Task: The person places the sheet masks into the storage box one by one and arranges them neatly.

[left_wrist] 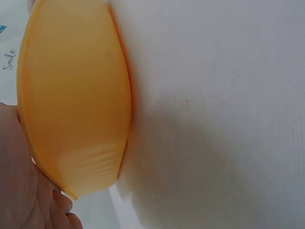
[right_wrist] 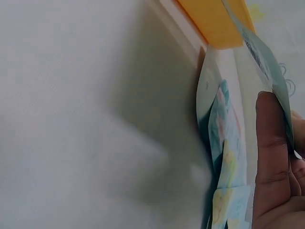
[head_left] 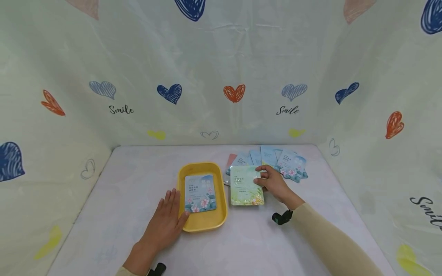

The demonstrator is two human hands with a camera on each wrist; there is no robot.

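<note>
Tray [head_left: 203, 224]: plain yellow (orange in the left wrist view)
Tray packet [head_left: 199, 191]: light blue, pink flowers, teal leaves
Green packet [head_left: 244, 186]: pale green, grassy yellow-green lower edge
Pile [head_left: 290, 161]: light blue, pink blossoms, one salmon corner
Table [head_left: 248, 245]: white
Backdrop [head_left: 207, 53]: off-white, hearts in blue, orange-red, yellow, pink
Sleeve [head_left: 333, 239]: beige

White tabletop [head_left: 248, 245] with 1 yellow tray [head_left: 203, 225] and overlapping blue packets [head_left: 291, 165]

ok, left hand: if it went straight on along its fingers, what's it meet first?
Most likely the yellow tray: the left hand touches it along its left side, and the fingers angle forward and inward toward it. Depth is unclear, so they might pass over the edge instead.
</note>
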